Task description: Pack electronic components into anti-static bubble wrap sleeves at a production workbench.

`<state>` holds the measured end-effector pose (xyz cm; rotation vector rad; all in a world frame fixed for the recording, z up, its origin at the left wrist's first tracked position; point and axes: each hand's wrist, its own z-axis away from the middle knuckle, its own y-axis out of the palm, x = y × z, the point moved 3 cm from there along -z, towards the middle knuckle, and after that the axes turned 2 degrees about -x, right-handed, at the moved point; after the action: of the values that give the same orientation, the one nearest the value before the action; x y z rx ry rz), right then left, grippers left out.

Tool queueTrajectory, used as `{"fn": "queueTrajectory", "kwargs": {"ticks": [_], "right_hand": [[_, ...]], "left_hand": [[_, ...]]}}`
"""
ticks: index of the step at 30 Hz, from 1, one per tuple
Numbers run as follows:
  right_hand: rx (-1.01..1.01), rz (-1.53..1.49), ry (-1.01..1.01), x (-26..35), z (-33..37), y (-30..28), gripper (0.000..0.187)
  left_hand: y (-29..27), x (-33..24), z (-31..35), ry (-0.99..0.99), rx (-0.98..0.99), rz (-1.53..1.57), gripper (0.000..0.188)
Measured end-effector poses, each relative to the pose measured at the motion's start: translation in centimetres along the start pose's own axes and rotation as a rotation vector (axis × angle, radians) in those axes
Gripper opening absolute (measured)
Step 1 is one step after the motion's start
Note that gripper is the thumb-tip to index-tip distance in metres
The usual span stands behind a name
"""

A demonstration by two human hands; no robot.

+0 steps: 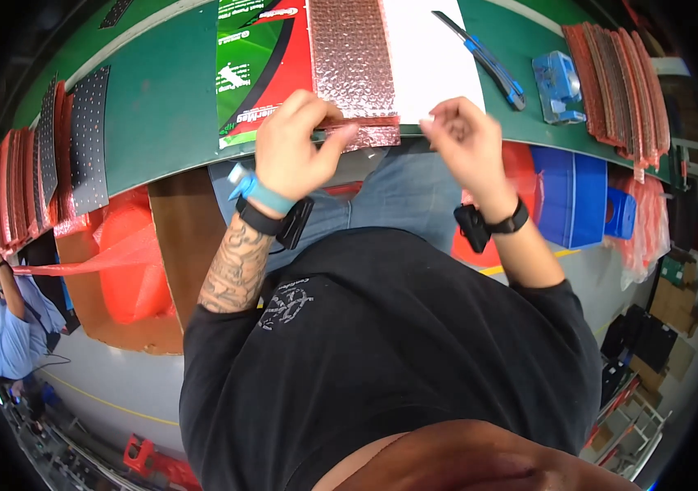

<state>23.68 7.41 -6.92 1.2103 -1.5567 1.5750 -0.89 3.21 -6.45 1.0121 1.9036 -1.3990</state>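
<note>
Item: 1 pink bubble-wrap bag [352, 61], flat at the green worktop [161, 106] edge; we judge it light, soft, crushable. Our left hand [291, 147] pinches its folded near edge, the best hold; our right hand [463, 139] hovers half-curled, empty.

Green-red printed carton [255, 69] flat on table [161, 106]

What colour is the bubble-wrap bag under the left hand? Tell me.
Pink bubble-wrap bag, pinched at its near edge by the left hand; head view.
</note>
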Motion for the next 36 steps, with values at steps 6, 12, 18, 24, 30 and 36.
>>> {"fn": "queueTrajectory", "kwargs": {"ticks": [6,12,18,24,30,36], "right_hand": [[-0.113,0.385,-0.642,-1.2,4.2,3.0,0.043],[-0.126,0.398,-0.789,-0.9,3.1,5.0,0.039],[-0.073,0.284,-0.865,0.3,1.3,4.7,0.031],[-0.022,0.230,-0.890,2.3,-0.2,4.4,0.027],[0.063,0.181,-0.745,2.8,-1.9,4.6,0.018],[0.137,0.201,-0.572,3.4,-3.8,4.9,0.014]], "left_hand": [[1.0,-1.1,2.5,0.498,-0.016,-0.428,0.016],[1.8,0.8,1.9,0.599,-0.124,-0.428,0.014],[1.6,1.0,1.0,0.538,-0.186,-0.297,0.014],[1.7,0.9,0.5,0.493,-0.225,-0.229,0.014],[1.8,0.8,0.2,0.444,-0.229,-0.192,0.014],[1.6,0.9,-0.3,0.430,-0.222,-0.145,0.015]]}}
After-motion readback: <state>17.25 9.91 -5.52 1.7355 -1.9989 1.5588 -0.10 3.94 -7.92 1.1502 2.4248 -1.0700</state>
